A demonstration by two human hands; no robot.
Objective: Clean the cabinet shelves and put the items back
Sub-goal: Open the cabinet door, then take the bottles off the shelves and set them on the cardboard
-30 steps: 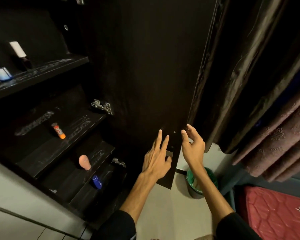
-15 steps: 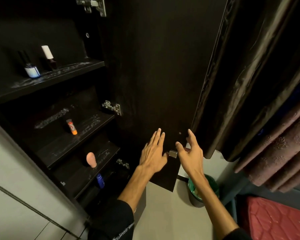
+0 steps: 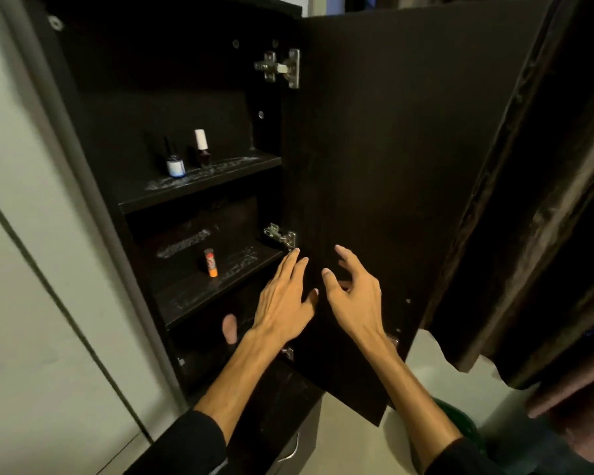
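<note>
A dark wall cabinet stands open, its door [image 3: 408, 166] swung out to the right. The upper shelf [image 3: 220, 178] carries a small bottle with a blue label [image 3: 175, 164] and a dark bottle with a white cap [image 3: 201, 149]. On the middle shelf [image 3: 203, 289] stands an orange tube [image 3: 210, 262]. A pink object [image 3: 229, 329] sits on the lower shelf, partly hidden by my left arm. My left hand [image 3: 283, 299] is open in front of the shelves by the lower hinge. Beside it, my right hand [image 3: 355, 296] is open before the door's inner face. Both hold nothing.
White dusty streaks mark the shelf surfaces. Metal hinges [image 3: 282, 68] join door and cabinet. Dark curtains [image 3: 542, 200] hang close on the right. A green bin [image 3: 460, 426] stands on the floor below the door. A pale wall [image 3: 31, 269] lies to the left.
The view has swung up and left, bringing the whole cabinet into sight. Both hands have moved up and left along the door, away from its lower edge towards the hinge side.
</note>
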